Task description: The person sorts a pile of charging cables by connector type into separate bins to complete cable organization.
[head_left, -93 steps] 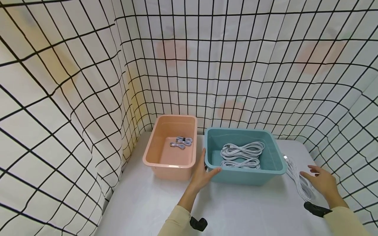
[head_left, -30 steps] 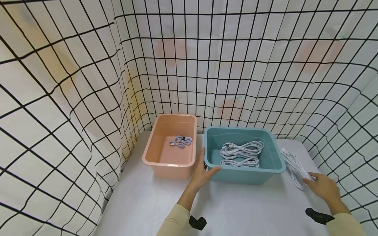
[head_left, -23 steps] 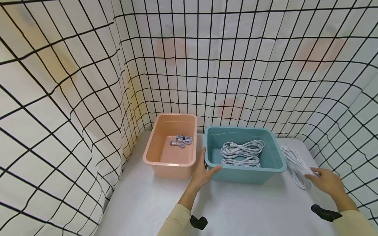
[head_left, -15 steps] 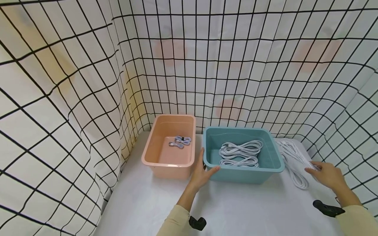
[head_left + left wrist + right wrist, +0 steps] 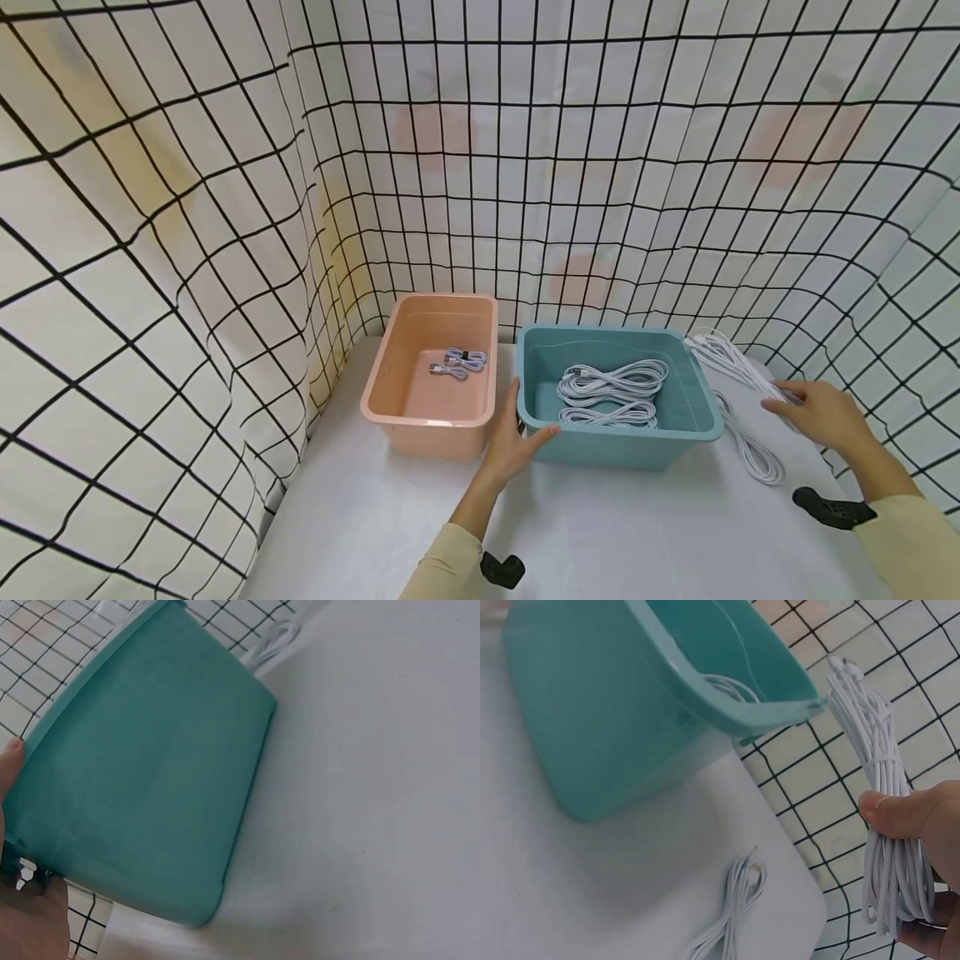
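Observation:
In the head view, my left hand (image 5: 505, 446) holds the front left corner of a teal bin (image 5: 622, 454), with the thumb at the front rim and the fingers on the left side. Two coils of white cable (image 5: 613, 383) lie inside that bin. My right hand (image 5: 823, 414) grips a bundled white cable (image 5: 726, 357) off the table, right of the bin. In the right wrist view, the thumb crosses the bundle (image 5: 885, 772), whose connector end points up near the bin's rim. Another white cable coil (image 5: 757, 457) lies on the table below it.
A peach bin (image 5: 431, 437) stands left of the teal one, with two small cable bundles (image 5: 465, 358) inside. Black netting (image 5: 525, 200) over white cloth rises behind and on both sides of the white table (image 5: 600, 533).
My right hand has taken hold of one cable bundle, drawn it apart from the other coil and raised it towards the teal bin's right rim. My left hand stays at the bin's corner.

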The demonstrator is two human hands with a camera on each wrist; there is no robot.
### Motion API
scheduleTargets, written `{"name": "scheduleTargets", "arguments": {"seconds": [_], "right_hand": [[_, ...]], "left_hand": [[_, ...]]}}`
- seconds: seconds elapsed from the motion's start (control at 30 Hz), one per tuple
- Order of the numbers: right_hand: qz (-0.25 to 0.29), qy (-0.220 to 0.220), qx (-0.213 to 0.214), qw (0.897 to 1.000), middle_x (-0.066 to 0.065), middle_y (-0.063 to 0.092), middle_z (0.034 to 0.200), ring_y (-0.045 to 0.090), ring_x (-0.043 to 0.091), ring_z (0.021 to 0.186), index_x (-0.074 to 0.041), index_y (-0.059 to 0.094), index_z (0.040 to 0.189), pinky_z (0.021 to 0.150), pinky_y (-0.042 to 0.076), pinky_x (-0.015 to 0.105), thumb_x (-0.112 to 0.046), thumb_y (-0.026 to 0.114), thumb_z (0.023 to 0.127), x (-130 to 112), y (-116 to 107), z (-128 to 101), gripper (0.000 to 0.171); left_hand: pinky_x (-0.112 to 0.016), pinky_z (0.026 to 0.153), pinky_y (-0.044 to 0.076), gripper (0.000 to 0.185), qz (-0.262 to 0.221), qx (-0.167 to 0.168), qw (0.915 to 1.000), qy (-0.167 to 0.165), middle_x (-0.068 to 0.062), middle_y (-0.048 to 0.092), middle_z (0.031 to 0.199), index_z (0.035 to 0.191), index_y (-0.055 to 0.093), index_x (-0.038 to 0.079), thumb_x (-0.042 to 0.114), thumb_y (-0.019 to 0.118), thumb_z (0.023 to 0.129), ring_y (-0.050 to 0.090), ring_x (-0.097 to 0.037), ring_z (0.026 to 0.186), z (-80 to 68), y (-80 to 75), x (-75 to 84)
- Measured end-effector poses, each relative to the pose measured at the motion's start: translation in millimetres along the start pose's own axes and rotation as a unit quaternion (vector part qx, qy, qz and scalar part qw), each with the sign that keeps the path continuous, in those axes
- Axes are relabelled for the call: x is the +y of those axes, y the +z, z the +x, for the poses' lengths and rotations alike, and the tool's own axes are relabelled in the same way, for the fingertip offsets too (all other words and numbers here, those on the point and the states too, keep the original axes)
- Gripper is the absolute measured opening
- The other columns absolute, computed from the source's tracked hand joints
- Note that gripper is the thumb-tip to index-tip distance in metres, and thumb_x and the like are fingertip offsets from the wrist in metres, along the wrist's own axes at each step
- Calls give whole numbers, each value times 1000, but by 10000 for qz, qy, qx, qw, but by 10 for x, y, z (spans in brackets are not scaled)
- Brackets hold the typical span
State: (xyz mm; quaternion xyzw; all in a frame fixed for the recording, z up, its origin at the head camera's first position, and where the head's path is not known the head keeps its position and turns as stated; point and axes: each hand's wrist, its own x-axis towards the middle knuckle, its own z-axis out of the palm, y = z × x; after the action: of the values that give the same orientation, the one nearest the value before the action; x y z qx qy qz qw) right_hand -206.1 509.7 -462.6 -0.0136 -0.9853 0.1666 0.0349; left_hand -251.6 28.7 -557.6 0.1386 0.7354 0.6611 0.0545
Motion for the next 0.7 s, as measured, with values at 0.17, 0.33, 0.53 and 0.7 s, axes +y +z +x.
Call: {"name": "scheduleTargets", "arguments": {"seconds": [0.17,0.33,0.53,0.7], "right_hand": [[-115,-200,46,9997,47,57,118,63,56,90,17,56,131,66,55,60,-40,71,98,-82,-59,97,68],[-139,-269,26,9995,46,58,119,63,52,89,15,56,133,67,53,61,-41,72,98,-153,-111,162,69],[-82,-309,-117,9994,44,59,118,64,37,78,14,56,135,57,54,46,-43,71,99,-235,-162,235,69],[-87,-462,-166,9988,42,62,115,64,33,74,12,57,136,54,53,41,-43,71,98,-338,-185,318,68]], "left_hand": [[-48,118,30,107,31,-17,10000,-22,-5,15,171,168,9,17,32,82,91,23,-30,153,3,-4,6],[-50,117,30,105,28,-42,10000,55,-8,15,171,168,9,16,28,81,92,24,-32,153,8,-6,13],[-52,116,31,106,42,-20,9999,114,-9,18,170,167,9,14,29,81,92,26,-34,152,4,-3,10],[-51,116,31,104,56,-26,10000,59,-9,17,171,168,9,17,28,81,92,25,-34,152,2,-8,10]]}}
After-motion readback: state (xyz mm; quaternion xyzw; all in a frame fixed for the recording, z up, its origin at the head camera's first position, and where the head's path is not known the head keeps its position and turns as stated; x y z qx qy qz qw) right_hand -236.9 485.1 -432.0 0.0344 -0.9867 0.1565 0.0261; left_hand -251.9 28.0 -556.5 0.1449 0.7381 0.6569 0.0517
